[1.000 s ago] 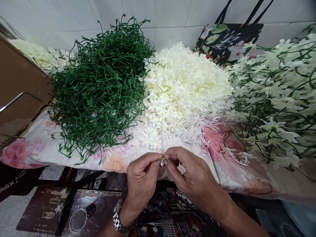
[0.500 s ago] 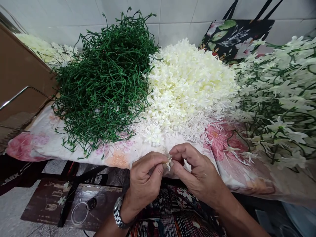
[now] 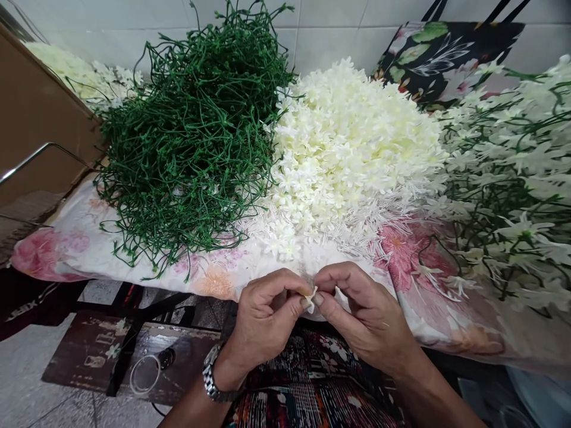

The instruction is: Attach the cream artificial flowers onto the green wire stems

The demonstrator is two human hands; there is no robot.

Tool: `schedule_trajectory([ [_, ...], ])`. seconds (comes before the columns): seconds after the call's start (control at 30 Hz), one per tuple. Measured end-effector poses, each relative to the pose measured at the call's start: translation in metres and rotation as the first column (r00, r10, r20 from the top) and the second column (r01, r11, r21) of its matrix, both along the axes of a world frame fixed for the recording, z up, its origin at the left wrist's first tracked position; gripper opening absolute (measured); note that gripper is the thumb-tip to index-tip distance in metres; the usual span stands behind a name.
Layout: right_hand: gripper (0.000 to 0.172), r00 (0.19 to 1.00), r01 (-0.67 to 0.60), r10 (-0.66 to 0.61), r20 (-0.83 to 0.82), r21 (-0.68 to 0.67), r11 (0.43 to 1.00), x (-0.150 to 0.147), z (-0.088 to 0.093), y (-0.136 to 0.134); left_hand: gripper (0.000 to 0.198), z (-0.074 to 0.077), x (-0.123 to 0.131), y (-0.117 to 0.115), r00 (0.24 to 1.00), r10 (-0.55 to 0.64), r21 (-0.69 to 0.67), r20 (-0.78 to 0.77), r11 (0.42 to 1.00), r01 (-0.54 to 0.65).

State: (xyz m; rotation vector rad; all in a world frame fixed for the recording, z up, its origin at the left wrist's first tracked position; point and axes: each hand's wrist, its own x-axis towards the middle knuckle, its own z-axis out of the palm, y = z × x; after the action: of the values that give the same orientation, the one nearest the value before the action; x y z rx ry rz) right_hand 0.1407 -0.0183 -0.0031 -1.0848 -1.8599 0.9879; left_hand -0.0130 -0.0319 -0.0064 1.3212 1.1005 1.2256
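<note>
A small white artificial flower [image 3: 311, 299] is pinched between both hands above the near edge of the table. My left hand [image 3: 270, 318] is closed, thumb and forefinger on the flower's left side; a metal watch is on that wrist. My right hand [image 3: 368, 315] grips it from the right with thumb and forefinger. Fingertips cover most of the flower. Beyond the hands lies a large heap of white flower heads [image 3: 348, 142], with thin white strands [image 3: 370, 223] along its front. Left of it rises a tangled pile of green plastic stems [image 3: 191, 137].
Assembled white flowers on green stems [image 3: 521, 178] crowd the right side. A floral cloth [image 3: 214, 279] covers the table. A cardboard box [image 3: 49, 101] stands at the left, and a black floral bag [image 3: 450, 59] leans by the tiled wall. Below left is a brown board [image 3: 89, 351] with a clear ring.
The thumbs and forefingers have drawn closer together around the small flower. The view has shifted slightly, so the heaps sit a little higher in the picture.
</note>
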Motion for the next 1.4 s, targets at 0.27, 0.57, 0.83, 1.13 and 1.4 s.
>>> schedule_trajectory([
  [0.27,0.009,0.999,0.020,-0.023,0.028,0.105,0.994,-0.002,0.001,-0.004,0.003,-0.005,0.000,0.001,0.981,0.050,-0.195,0.190,0.981,-0.013],
  [0.57,0.015,0.997,-0.065,0.055,0.055,0.200,0.978,-0.006,0.010,-0.006,0.022,-0.005,0.002,-0.001,0.878,0.180,-0.373,0.443,0.928,-0.002],
  [0.83,0.018,0.989,-0.012,-0.043,0.138,0.374,0.927,-0.008,0.013,-0.007,0.022,-0.007,0.000,-0.002,0.908,0.191,-0.362,0.373,0.931,-0.048],
  [1.13,0.011,0.968,-0.074,-0.053,0.245,0.481,0.874,-0.013,0.021,-0.005,0.018,-0.002,-0.003,0.001,0.819,0.226,-0.405,0.527,0.914,0.008],
  [1.4,0.012,0.961,-0.106,-0.026,0.276,0.452,0.886,-0.013,0.021,-0.005,0.018,-0.002,-0.001,0.002,0.840,0.215,-0.381,0.498,0.925,-0.011],
])
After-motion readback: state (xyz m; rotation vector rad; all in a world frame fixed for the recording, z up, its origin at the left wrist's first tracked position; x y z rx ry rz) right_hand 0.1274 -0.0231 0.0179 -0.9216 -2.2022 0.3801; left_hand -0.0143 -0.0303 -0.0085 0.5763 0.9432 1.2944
